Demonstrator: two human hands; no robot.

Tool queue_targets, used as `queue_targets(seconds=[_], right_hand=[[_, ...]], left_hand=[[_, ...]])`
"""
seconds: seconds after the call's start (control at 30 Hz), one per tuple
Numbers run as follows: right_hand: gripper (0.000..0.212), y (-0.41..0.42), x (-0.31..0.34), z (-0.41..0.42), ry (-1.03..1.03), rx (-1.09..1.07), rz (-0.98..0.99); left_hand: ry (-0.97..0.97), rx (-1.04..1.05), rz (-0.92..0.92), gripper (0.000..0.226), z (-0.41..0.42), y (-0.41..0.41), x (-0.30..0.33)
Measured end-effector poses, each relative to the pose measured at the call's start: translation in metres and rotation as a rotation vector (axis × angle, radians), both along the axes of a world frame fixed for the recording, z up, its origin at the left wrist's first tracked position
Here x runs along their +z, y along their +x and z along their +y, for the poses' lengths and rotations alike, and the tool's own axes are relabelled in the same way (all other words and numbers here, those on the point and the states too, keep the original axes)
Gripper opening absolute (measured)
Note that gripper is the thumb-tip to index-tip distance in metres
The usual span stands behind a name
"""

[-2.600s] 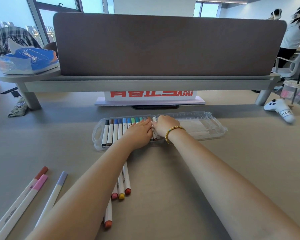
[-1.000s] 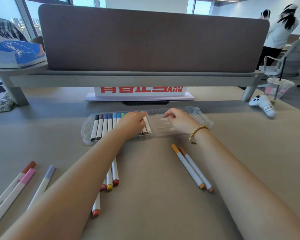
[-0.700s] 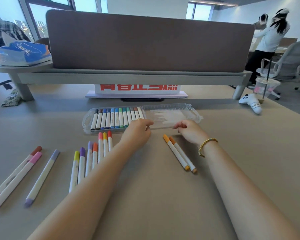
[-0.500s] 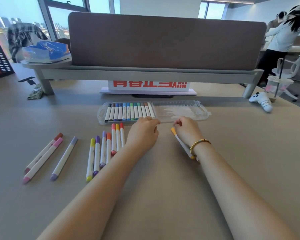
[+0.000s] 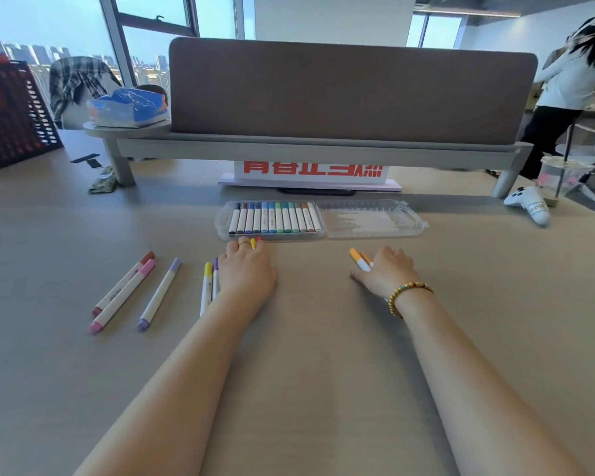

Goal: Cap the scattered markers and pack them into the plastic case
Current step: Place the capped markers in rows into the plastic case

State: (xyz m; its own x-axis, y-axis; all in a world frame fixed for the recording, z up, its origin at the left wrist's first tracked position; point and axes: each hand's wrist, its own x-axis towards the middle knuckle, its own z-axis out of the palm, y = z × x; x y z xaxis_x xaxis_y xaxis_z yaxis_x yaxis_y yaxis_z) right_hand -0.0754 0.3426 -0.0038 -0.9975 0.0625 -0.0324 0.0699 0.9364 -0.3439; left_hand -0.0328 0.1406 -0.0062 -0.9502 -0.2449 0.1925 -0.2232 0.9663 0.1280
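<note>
Clear plastic case lies open on our desk, a row of capped markers filling its left half. We judge gathering is the step in hand. Our left hand lies flat over a loose bunch; our right hand, fingers spread, covers two orange-tipped markers, gripping neither. Three more lie well apart to the left. Next we must close fingers around a bunch. Red lettering on a sign behind is cut off, unreadable.

beige desk, plastic case, loose markers
</note>
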Motion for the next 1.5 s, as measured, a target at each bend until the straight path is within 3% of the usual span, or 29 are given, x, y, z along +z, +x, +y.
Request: queue_targets(seconds=[0.2, 0.37, 0.53, 0.63, 0.7, 0.8, 1.0, 1.13, 1.27, 1.37, 1.5], right_hand=[[0.044, -0.003, 0.005, -0.003, -0.081, 0.109, -0.07], [0.03, 0.007, 0.014, -0.003, 0.063, 0.172, -0.105], [0.04, 0.014, 0.017, -0.011, 0.064, 0.203, -0.084], [0.039, 0.012, 0.018, -0.01, -0.07, 0.2, -0.057], [0.03, 0.008, 0.018, -0.012, -0.271, 0.242, -0.053], [0.022, 0.0, 0.02, -0.021, -0.535, 0.316, -0.036], [0.03, -0.023, 0.029, -0.025, -0.578, 0.419, -0.033], [0.03, -0.039, 0.03, -0.021, -0.59, 0.405, -0.04], [0.027, -0.053, 0.023, -0.012, -0.732, 0.232, 0.05], [0.033, -0.063, 0.02, -0.007, -0.705, 0.176, 0.099], [0.03, -0.077, 0.022, -0.01, -0.744, 0.171, 0.002]], left_hand=[[0.028, -0.079, -0.067, 0.041, 0.004, -0.001, -0.002], [0.029, -0.108, -0.074, 0.032, 0.004, -0.001, -0.001], [0.025, -0.095, -0.063, 0.031, 0.007, -0.001, 0.002], [0.074, -0.099, 0.057, 0.034, 0.009, -0.002, 0.005], [0.261, -0.13, 0.164, 0.029, 0.016, -0.007, 0.012], [0.635, -0.181, 0.049, 0.029, 0.032, -0.023, 0.021], [1.222, -0.144, -0.038, 0.035, 0.041, -0.066, 0.021], [1.439, -0.124, 0.011, 0.028, 0.041, -0.084, 0.021], [1.361, -0.088, 0.106, 0.025, 0.039, -0.1, 0.02], [1.275, -0.141, 0.101, 0.029, 0.039, -0.11, 0.026], [1.114, -0.173, 0.034, 0.034, 0.042, -0.123, 0.035]])
